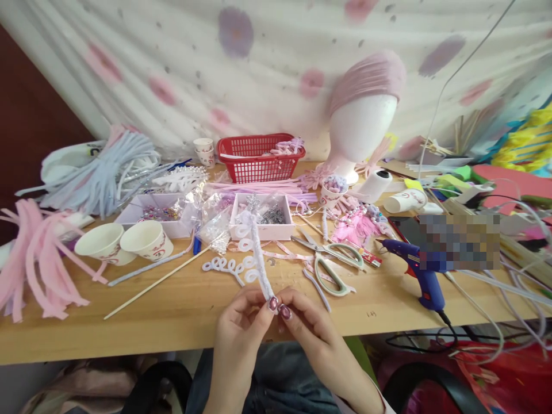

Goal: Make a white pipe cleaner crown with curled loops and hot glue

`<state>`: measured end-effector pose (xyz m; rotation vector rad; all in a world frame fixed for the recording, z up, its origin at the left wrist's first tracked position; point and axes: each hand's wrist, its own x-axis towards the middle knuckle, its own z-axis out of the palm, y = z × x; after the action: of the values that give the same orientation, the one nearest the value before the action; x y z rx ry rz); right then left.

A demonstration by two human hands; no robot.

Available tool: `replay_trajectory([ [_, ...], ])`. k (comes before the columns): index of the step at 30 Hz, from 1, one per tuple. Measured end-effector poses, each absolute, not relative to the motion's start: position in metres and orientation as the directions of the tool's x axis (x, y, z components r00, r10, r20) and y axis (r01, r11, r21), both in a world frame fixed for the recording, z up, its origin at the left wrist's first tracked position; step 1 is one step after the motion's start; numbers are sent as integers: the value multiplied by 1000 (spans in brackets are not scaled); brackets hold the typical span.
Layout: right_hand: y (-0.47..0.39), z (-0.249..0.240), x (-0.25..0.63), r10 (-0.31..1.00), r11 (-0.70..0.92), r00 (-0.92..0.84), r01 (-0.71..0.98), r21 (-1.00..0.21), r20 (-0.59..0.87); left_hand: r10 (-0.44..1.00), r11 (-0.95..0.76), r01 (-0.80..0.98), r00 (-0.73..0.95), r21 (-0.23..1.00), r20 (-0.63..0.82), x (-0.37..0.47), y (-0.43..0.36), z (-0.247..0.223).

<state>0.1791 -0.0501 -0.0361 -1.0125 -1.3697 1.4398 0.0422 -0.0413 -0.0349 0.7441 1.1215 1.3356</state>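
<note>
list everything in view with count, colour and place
Held looped stem: 1, pale lilac, front centre
Flat looped stem: 1, pale lilac, beside it
Fuzzy stems: many, pink, lilac and pale blue, mostly left and centre
Paper cups: at least 5, white, left, back and right
Trays: 2, white, centre and left
Basket: 1, red, back
Scissors: 1 pair, green handles, centre right
Glue gun: 1, blue, right
Stick: 1, pale, front left
Mannequin head: 1, white, pink cap, back right
Curtain: 1, white, flowered, behind
Table: 1, light wood, beneath
Small clutter: uncountable
Left hand: 1, pinching the held stem
Right hand: 1, at its lower end
</note>
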Motion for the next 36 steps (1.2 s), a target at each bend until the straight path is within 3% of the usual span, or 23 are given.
replay_trajectory([
  [7,-44,-35,176,934,318,-255,269,-909,251,967,73,-313,-211,947,-144,49,-34,-34],
  [12,-39,-37,175,904,425,-238,404,-810,355,966,52,-330,-223,943,-131,55,-29,-26],
  [28,-43,-36,189,918,392,-100,361,-846,383,977,214,-397,68,893,-203,64,-29,-36],
  [36,-44,-36,196,943,325,-130,171,-930,306,941,336,-504,209,795,-265,66,-23,-27],
])
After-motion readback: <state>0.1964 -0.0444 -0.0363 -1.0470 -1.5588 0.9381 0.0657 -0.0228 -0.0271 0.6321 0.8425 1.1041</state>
